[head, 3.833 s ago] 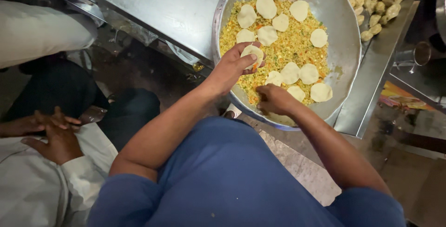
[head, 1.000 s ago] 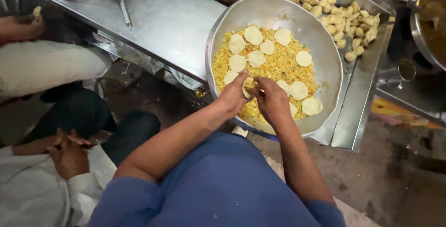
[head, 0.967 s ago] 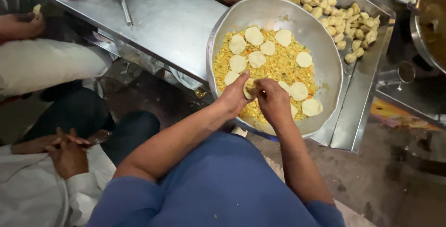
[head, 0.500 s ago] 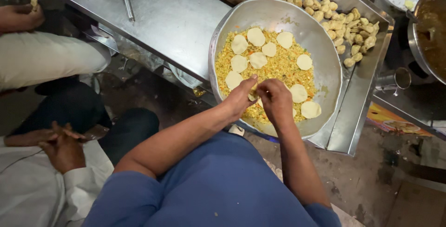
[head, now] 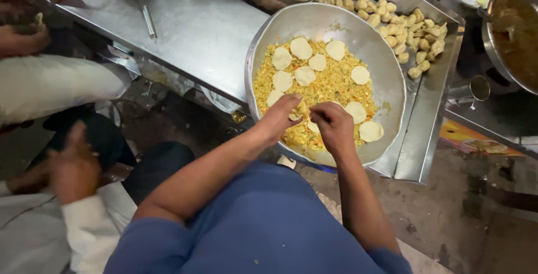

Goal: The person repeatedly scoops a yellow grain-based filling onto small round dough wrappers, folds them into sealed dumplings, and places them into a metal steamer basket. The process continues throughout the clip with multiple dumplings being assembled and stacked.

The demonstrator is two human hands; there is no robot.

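A wide metal bowl (head: 386, 66) rests on the steel counter's edge, filled with yellow crumbly filling (head: 330, 86) and several flat round dough discs (head: 301, 48) lying on top. My left hand (head: 278, 118) pinches a small filled dough piece (head: 295, 116) over the near side of the bowl. My right hand (head: 332, 125) sits right beside it, fingers curled, touching a dough disc at the filling's edge. Both forearms reach out from my blue shirt.
Several shaped dumplings (head: 412, 30) lie in a steel tray (head: 414, 156) behind and right of the bowl. A pot of brown sauce (head: 515, 33) stands far right. Another person's hand (head: 70, 164) and white sleeve (head: 50, 86) are at the left by the steel counter (head: 196, 33).
My hands came together over the near side of the bowl and now pinch a dough piece. The view shifted slightly. The person at the left moved their hands.
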